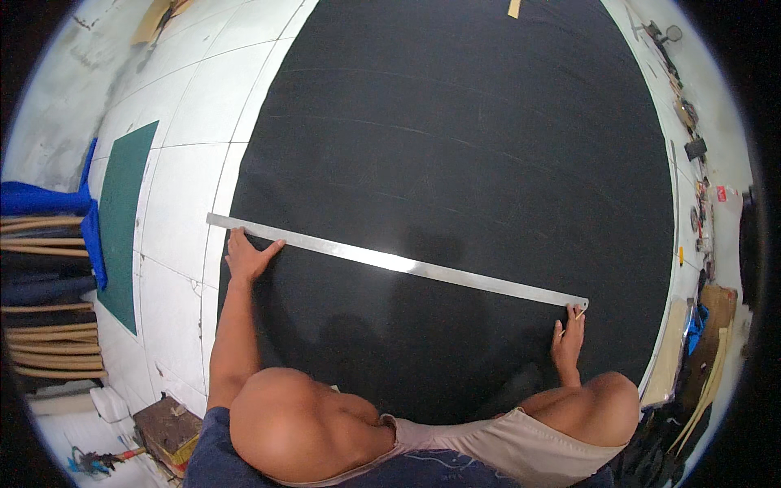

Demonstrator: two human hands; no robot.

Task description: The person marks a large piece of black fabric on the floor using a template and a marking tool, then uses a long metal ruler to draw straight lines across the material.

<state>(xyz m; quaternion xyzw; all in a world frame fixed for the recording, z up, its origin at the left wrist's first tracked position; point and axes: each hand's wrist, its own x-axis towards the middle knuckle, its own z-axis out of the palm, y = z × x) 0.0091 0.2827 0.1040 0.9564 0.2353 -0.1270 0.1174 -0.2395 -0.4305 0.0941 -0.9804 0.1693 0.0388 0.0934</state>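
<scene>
A long metal ruler point(390, 262) lies slantwise across a large sheet of black fabric point(455, 146), its left end reaching past the fabric's edge onto white tiles. My left hand point(250, 255) is open near that end, thumb and fingers spread along the ruler's near edge. At the other end, the fingers of my right hand point(568, 342) touch the ruler beside its hole. A thin pale stick point(579, 313) shows between the right fingers; I cannot make out its exact kind. Faint pale lines run across the fabric beyond the ruler.
On the left are a green mat point(128, 228), blue cloth point(45, 198) and several stacked rolls point(57, 350). A worn box point(167, 427) stands at lower left. Small tools and odds and ends point(691, 150) line the right wall. A tan strip point(514, 8) lies at the far edge.
</scene>
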